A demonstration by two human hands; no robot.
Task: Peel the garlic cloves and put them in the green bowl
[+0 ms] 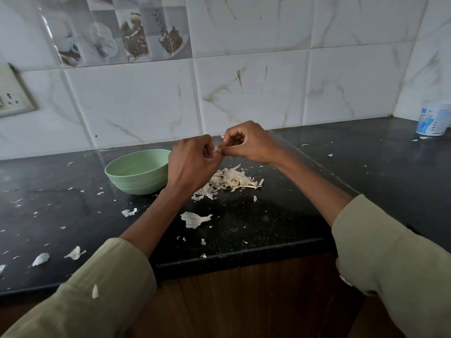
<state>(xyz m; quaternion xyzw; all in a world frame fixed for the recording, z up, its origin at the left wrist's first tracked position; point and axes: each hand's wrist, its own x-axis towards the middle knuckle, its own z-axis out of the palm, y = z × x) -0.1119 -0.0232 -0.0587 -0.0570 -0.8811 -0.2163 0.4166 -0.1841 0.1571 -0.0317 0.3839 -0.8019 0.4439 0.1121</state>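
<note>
Both hands meet above the black counter, just right of the green bowl (136,172). My left hand (192,164) and my right hand (246,142) pinch a small garlic clove (219,148) between their fingertips; only a pale sliver of it shows. The bowl stands upright near the wall, and what lies inside it is hidden by its rim. Under the hands lies a heap of papery garlic skins (229,181). No other whole cloves are visible.
Loose skin flakes (195,219) are scattered over the counter, down to its front edge (239,259) and onto my left sleeve. A white and blue tub (433,121) stands at the far right corner. A wall socket (12,98) is at the left on the tiled wall.
</note>
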